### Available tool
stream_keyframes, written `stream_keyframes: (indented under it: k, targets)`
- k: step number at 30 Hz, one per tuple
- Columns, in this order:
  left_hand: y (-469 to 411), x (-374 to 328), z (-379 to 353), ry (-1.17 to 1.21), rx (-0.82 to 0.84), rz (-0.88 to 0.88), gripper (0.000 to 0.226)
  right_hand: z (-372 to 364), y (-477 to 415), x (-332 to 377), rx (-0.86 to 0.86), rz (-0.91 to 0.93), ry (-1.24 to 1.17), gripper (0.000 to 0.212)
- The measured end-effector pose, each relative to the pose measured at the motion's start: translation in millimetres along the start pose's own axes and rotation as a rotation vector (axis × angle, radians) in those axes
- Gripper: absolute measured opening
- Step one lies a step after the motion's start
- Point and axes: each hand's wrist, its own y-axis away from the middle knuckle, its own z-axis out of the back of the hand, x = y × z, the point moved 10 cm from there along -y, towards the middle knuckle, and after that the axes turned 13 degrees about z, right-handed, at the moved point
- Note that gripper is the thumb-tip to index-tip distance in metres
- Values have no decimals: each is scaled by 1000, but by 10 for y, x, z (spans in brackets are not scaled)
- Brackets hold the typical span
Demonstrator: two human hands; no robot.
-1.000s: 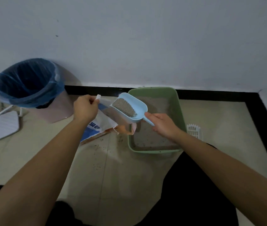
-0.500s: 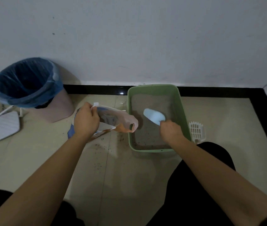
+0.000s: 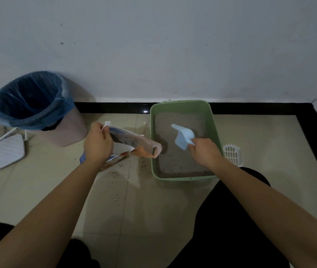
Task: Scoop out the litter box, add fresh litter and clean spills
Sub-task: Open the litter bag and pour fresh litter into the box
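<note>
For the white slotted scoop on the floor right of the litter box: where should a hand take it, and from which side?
The slotted scoop lies flat beside the litter box, slotted end toward the wall. Its near end is hidden behind the right hand and forearm, so the handle cannot be seen. Probably grip that near end, from the open right side.

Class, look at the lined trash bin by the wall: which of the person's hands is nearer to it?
Left. The left hand grips the litter bag just right of the trash bin; the right hand holds the blue scoop over the litter box, farther away.

The tiled floor (grit-speckled) bears litter box, bin, bag.
</note>
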Motion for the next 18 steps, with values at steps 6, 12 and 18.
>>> stream_keyframes:
  k: [6, 12, 18]
  targets:
    - [1, 28, -37, 10, 28, 17, 23, 184, 77, 57, -184, -49, -345, 38]
    - [-43, 20, 47, 5, -8, -3, 19, 154, -13, 229, -113, 15, -202, 32]
    - [-140, 26, 87, 24, -19, -34, 12, -297, -90, 412, 54, -23, -263, 35]
